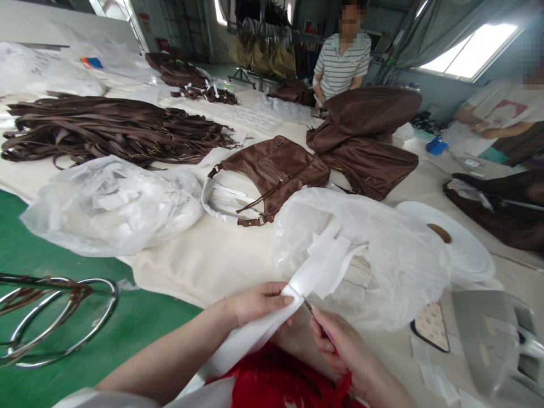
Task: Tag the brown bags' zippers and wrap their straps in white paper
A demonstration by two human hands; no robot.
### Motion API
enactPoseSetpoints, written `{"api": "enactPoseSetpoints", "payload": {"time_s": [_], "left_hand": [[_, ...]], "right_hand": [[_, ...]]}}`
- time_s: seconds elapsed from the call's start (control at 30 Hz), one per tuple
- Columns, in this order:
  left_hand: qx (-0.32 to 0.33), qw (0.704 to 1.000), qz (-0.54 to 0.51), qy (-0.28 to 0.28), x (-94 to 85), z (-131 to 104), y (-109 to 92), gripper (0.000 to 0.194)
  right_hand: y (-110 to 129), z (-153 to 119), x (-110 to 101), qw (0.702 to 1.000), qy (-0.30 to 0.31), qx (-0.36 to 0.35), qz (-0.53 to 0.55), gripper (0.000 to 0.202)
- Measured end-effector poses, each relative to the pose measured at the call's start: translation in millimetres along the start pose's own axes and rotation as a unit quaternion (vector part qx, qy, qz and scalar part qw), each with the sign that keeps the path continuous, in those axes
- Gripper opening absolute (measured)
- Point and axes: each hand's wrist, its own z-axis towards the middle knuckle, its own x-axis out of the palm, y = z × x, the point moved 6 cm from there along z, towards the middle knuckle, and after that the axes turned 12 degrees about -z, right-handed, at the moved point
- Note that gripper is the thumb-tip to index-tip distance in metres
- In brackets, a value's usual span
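Note:
My left hand (261, 303) pinches a white strip of soft sheet material (255, 334) between thumb and fingers. The strip runs down over my lap, and its upper end lies over a clear plastic bag (391, 255). In my right hand (340, 345) is a pair of scissors (322, 326), partly hidden by the fingers, with the blades at the strip just right of my left thumb. Short white pieces (327, 255) rest on the plastic bag. Beyond it lies a brown handbag (280, 175) with a white-wrapped strap.
A second plastic bag (114, 204) lies left, before a pile of brown straps (114, 127). More brown bags (365, 136) are stacked behind. At right are a white roll (463, 249) and a grey machine (488, 345). Metal rings (113, 306) stand lower left. Two people (342, 62) work across the table.

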Motion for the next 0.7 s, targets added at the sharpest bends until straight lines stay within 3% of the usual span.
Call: {"api": "enactPoseSetpoints", "payload": {"time_s": [0.3, 0.43, 0.57, 0.7], "left_hand": [[0.018, 0.997, 0.081, -0.002, 3.2, -2.5, -5.1, 0.050], [0.037, 0.991, 0.130, 0.021, 5.0, -1.7, -6.4, 0.048], [0.085, 0.972, 0.215, 0.051, 9.0, 0.8, -9.3, 0.047], [0.075, 0.976, 0.202, 0.034, 5.1, 2.5, -7.1, 0.048]], "right_hand": [[1.8, -1.6, -15.2, 0.985, -0.101, -0.060, -0.129, 0.053], [-1.6, -1.1, -11.5, 0.993, -0.062, -0.028, -0.094, 0.054], [3.5, -3.0, -5.8, 0.997, -0.030, -0.038, -0.065, 0.053], [3.6, -2.0, -9.0, 0.996, -0.030, -0.046, -0.071, 0.054]]}}
